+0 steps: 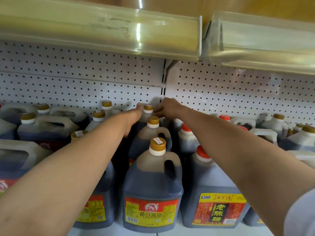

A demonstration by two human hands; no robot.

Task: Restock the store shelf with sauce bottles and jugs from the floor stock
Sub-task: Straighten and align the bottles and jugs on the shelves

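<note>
Both bare forearms stretch deep into the white shelf (pixel 119 231). At the back stands the gold-capped dark sauce jug (pixel 148 110), against the white pegboard wall (pixel 85 86). Left hand (pixel 134 116) presses flat on its side; right hand (pixel 166 108) curls at its shoulder, grip uncertain. Best square it behind the next gold-capped jug (pixel 151 133), steadily.

White pegboard wall (pixel 221 86) behind shelving.
</note>
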